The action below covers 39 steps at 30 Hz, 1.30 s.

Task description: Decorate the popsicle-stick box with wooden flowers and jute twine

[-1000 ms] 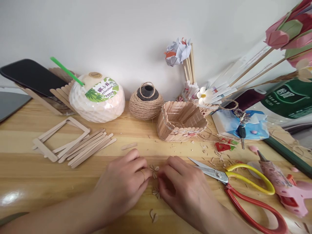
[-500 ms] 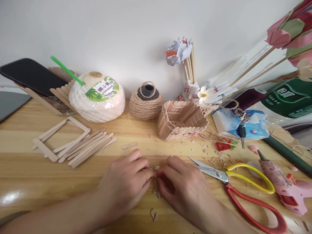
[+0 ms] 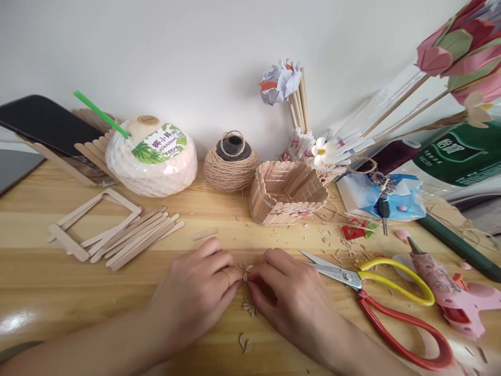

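Note:
Between my two hands lies a small flower of pale wooden petals [image 3: 245,270] on the table. My left hand [image 3: 201,287], with a ring on one finger, is closed, its fingertips pinched at the flower's left side. From the right, the thumb and forefinger of my right hand [image 3: 291,297] pinch at the same flower. Just below it, a second petal cluster [image 3: 249,307] rests partly behind my right hand. Nearer to me are loose petal pieces [image 3: 245,342]. Scissors [image 3: 347,277] with one yellow and one red handle lie open right of my right hand.
At the left are craft sticks [image 3: 144,237], a stick frame [image 3: 96,224] and a wrapped coconut [image 3: 151,156]. A twine ball [image 3: 230,164] and a craft-stick basket [image 3: 287,201] stand behind my hands. A pink glue gun [image 3: 456,292] lies at the right, with wood scraps nearby.
The view has shifted slightly, so everything sits a little further left. Both hands stay at the wooden flower, with hardly any movement relative to it.

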{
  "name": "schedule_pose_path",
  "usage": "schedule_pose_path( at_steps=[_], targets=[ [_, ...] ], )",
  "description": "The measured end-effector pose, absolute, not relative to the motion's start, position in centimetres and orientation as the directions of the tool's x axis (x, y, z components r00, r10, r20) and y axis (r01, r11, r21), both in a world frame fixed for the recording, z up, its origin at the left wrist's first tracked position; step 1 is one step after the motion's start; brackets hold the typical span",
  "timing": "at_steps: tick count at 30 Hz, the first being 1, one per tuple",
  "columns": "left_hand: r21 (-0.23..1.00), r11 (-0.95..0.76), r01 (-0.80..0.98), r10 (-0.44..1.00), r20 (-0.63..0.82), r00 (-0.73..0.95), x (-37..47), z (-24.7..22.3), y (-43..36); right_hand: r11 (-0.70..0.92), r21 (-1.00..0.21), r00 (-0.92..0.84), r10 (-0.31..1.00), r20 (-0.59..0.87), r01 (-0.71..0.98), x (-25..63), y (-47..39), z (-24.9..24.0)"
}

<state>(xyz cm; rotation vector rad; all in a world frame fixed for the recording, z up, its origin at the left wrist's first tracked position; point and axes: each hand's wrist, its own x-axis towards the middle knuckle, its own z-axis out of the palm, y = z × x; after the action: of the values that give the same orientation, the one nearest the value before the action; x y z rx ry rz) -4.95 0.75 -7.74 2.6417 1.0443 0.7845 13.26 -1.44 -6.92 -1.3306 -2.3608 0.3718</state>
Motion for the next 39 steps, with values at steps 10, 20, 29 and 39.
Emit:
schedule_pose_path(
  at_steps=[10,20,29,39],
  targets=[
    [0.37,-0.73,0.574,0.683,0.396,0.614,-5.0,-7.6,0.7,0.509,-0.434,-0.462,0.86,0.217,0.743,13.4,-1.4,-6.8],
    [0.394,-0.735,0.553,0.678,0.399,0.617,-5.0,-7.7,0.6,0.519,-0.425,-0.466,0.854,0.231,0.741,13.2,-1.6,-7.0],
    [0.431,-0.688,0.583,0.725,0.44,0.53,-5.6,-7.4,1.2,0.465,-0.475,-0.402,0.885,0.235,0.747,14.6,-0.9,-6.2],
    [0.69,-0.373,0.62,0.916,0.167,0.366,-6.3,-6.8,2.9,0.478,-0.446,-0.353,0.873,0.337,0.757,16.6,-0.3,-6.0]
  ],
)
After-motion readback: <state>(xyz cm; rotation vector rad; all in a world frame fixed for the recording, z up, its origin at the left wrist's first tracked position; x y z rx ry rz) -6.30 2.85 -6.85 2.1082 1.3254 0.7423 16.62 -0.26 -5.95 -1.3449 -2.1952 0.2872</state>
